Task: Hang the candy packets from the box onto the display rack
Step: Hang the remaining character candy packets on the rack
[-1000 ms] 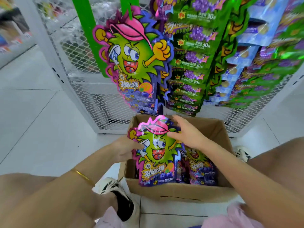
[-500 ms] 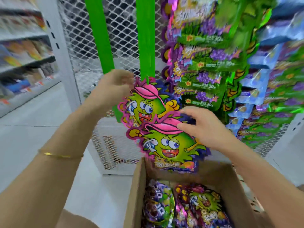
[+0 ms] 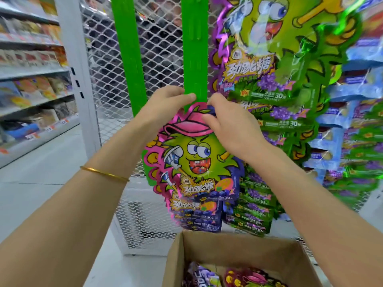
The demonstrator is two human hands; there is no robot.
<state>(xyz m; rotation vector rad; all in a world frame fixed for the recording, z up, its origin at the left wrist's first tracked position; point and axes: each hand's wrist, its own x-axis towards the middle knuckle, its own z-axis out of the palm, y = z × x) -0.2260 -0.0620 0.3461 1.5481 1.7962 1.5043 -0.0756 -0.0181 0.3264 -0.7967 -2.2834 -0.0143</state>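
Note:
A candy packet (image 3: 193, 156) with a green cartoon face and pink cap hangs against the green hanging strip (image 3: 194, 50) of the display rack. My right hand (image 3: 226, 125) pinches the packet's top at the cap. My left hand (image 3: 165, 104) grips the strip's lower end just above the packet. More purple packets (image 3: 196, 212) hang below it on the same strip. The cardboard box (image 3: 238, 251) stands on the floor at the bottom, with several packets (image 3: 207, 276) inside.
A second green strip (image 3: 126, 48) hangs to the left against the white mesh cage (image 3: 116, 65). Rows of green and blue packets (image 3: 300, 112) fill the rack at the right. Store shelves (image 3: 31, 79) run along the left, across a tiled floor.
My right hand has raised the packet from above the box up to the strip's end. My left hand has shifted right onto the strip. The view has tilted upward.

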